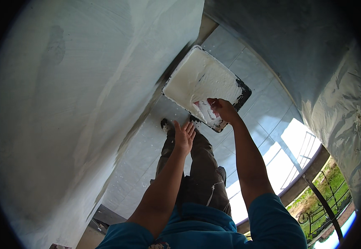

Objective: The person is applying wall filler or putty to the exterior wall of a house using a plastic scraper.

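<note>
The right hand [221,108] is curled around a red tool [205,111] thickly smeared with white, its fingers closed on the near end; the tool's exact shape is hard to tell under the smears. The left hand [184,136] is empty, palm turned up and fingers spread, held in the air in front of the legs and touching nothing. The tool is at the near corner of a black tray [246,96], over the white paste [201,74] that covers most of the tray's inside; the black shows bare mainly along the right end. The right hand and wrist hide part of the near rim.

The tray lies askew on the grey tiled floor [263,103], just ahead of the feet. Its left side is close to the foot of a large pale wall [76,91], which closes off that side; whether they touch cannot be told. Paint-marked dark trousers [205,166] and a shoe [165,124] are below the left hand. Farther right are a bright patch of sunlight, a dim wall [280,33], a crumpled plastic sheet [338,112] and a dark railing before green grass.

Both forearms reach forward from blue sleeves [272,216], the right one stretched farther out than the left.
</note>
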`<move>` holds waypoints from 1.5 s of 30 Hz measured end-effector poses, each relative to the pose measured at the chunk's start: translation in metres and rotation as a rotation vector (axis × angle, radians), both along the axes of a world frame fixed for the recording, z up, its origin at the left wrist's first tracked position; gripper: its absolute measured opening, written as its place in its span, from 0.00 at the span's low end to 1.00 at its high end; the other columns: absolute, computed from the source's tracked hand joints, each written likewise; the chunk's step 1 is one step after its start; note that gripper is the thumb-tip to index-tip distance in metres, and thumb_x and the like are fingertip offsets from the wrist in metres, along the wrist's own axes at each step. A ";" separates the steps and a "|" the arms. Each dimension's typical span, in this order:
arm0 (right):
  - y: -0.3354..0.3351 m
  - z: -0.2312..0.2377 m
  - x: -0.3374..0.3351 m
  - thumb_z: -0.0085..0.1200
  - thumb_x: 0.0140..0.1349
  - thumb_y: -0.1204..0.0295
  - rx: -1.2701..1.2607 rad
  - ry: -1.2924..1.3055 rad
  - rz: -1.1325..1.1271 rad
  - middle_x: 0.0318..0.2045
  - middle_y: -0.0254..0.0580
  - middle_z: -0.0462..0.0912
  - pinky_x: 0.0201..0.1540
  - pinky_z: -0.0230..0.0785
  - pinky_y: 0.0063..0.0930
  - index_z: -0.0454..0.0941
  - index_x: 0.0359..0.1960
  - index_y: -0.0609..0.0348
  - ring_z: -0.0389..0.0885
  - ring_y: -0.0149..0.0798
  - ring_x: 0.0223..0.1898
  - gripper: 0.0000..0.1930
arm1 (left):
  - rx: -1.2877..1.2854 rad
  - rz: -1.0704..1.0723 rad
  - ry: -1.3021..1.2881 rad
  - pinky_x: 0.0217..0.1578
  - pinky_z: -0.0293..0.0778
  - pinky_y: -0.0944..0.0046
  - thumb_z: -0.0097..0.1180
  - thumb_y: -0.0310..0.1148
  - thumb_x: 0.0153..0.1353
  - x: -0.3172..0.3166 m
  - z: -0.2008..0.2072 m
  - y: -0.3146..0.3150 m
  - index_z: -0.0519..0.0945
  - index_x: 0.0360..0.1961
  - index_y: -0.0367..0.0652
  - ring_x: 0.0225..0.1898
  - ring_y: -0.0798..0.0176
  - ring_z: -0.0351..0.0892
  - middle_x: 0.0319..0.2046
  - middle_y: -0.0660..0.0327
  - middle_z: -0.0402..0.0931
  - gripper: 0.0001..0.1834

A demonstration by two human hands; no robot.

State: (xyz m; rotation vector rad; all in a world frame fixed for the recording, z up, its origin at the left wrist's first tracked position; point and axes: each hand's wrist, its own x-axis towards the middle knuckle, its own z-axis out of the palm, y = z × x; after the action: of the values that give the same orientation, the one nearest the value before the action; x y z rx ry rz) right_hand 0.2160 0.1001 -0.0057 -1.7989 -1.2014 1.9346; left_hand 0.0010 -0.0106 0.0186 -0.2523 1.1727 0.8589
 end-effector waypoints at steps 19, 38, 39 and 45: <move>-0.023 0.107 0.021 0.50 0.64 0.79 0.054 0.659 -0.738 0.37 0.35 0.77 0.45 0.73 0.33 0.73 0.54 0.57 0.78 0.35 0.38 0.16 | 0.277 0.037 0.176 0.74 0.43 0.50 0.21 0.74 0.67 -0.090 0.129 0.003 0.54 0.73 0.33 0.76 0.50 0.51 0.74 0.47 0.54 0.54; 0.003 0.375 -0.093 0.49 0.63 0.78 0.220 1.028 -0.474 0.47 0.40 0.80 0.55 0.74 0.40 0.74 0.52 0.60 0.80 0.41 0.49 0.15 | 1.147 -0.067 1.320 0.65 0.66 0.55 0.33 0.57 0.76 -0.185 0.402 -0.043 0.76 0.61 0.37 0.63 0.53 0.75 0.59 0.51 0.78 0.35; 0.008 0.399 -0.106 0.49 0.64 0.79 0.290 1.055 -0.413 0.47 0.40 0.80 0.55 0.74 0.39 0.73 0.53 0.62 0.81 0.40 0.49 0.15 | 1.284 -0.045 1.405 0.64 0.67 0.54 0.33 0.57 0.75 -0.197 0.444 -0.048 0.77 0.60 0.37 0.62 0.52 0.76 0.58 0.51 0.78 0.34; -0.015 0.624 -0.228 0.51 0.67 0.80 0.717 1.136 -0.009 0.46 0.38 0.83 0.53 0.73 0.31 0.76 0.53 0.62 0.82 0.33 0.45 0.14 | 1.561 -0.048 2.384 0.66 0.63 0.44 0.44 0.51 0.73 -0.294 0.667 -0.098 0.78 0.57 0.36 0.64 0.44 0.73 0.58 0.51 0.78 0.29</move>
State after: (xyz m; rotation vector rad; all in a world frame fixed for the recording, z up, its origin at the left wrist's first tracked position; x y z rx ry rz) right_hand -0.0116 0.0846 0.6180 -0.2290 -1.1428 1.6920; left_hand -0.2932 -0.1088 0.6861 2.7382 1.8319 1.6399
